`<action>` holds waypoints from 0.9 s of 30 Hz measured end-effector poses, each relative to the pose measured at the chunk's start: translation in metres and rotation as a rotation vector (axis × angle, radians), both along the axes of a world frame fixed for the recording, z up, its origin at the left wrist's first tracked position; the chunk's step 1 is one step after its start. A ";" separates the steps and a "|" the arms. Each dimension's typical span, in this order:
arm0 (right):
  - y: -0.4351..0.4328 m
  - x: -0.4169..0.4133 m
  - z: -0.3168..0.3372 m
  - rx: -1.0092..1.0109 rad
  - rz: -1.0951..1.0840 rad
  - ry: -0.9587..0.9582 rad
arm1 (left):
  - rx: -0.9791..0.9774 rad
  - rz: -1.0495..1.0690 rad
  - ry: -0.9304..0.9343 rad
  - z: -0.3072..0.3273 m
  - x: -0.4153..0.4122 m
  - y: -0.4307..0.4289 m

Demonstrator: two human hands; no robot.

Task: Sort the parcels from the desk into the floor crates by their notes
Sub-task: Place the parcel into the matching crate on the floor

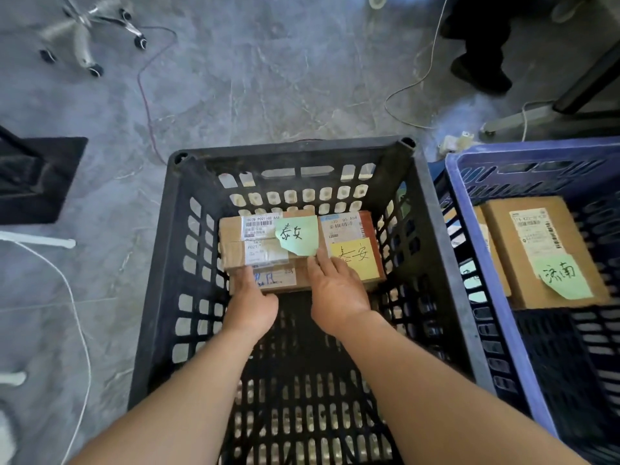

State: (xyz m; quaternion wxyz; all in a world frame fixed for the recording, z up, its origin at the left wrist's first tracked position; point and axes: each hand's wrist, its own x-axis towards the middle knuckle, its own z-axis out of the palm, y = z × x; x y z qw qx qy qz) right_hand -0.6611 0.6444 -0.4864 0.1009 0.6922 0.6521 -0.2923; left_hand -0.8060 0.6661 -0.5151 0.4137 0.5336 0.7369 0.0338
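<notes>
I'm looking at an office workroom: beyond the black crate [292,146] there's a swivel-chair base [82,30] and loose cables [145,102] trailing over grey floor tiles [268,78].

We reach both bare arms forward and down into the black crate [288,147], left hand [250,300] and right hand [339,293] side by side toward its far wall, palms down, fingers stretched forward.

Open from above over the near half of the black crate [285,148], down to its slotted bottom. Blocked at the far end by stacked cardboard parcels [235,250], spanning nearly wall to wall. Hemmed on the right by the blue crate [536,149], just beside. Bare floor [268,78] to the left, crossed by a white cable [88,357].
</notes>
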 end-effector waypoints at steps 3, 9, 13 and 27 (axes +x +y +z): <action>-0.014 0.005 0.019 -0.001 -0.008 -0.076 | 0.010 -0.111 0.061 0.019 0.004 -0.008; -0.064 0.017 0.091 -0.021 -0.048 -0.157 | 0.079 -0.482 0.262 0.100 0.013 -0.050; -0.087 0.030 0.156 0.071 -0.139 -0.196 | 0.164 -0.682 0.314 0.159 0.021 -0.074; -0.205 0.041 0.340 0.275 -0.511 -0.395 | 0.492 -0.969 0.248 0.325 0.061 -0.143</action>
